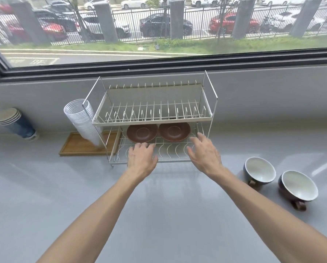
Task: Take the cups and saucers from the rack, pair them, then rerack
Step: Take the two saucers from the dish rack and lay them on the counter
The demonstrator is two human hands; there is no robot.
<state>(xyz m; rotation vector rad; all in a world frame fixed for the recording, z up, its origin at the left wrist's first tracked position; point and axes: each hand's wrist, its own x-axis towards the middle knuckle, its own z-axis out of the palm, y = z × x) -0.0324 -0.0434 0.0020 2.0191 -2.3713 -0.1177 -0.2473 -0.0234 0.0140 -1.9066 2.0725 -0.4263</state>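
1. While both bare arms stretch forward over the grey counter (158,215), the wire rack (153,118) stands against the back wall under the window, and everything below is placed relative to it.
2. On the rack's lower tier two brown saucers (142,133) (174,131) lie flat side by side toward the back, their rims nearly meeting; the upper tier holds nothing.
3. Over the front edge of that lower tier the left hand (142,158) hovers palm down, fingers loosely spread and slightly curled, their tips just short of the left saucer's near rim, gripping nothing.
4. At the rack's front right corner the right hand (204,151) is open, fingers wide, its tips near the right saucer's edge and the corner post, holding nothing.
5. Right of the rack, well apart from it, two dark cups (259,170) (298,186) with pale insides stand on the counter, handles toward the camera, close together.
6. Left of the rack a stack of clear plastic cups (81,118) leans against its side frame over a wooden tray (77,147); farther left lies a stack of paper cups (14,123).
7. Open counter runs in front of the rack, between the arms and out to both sides.
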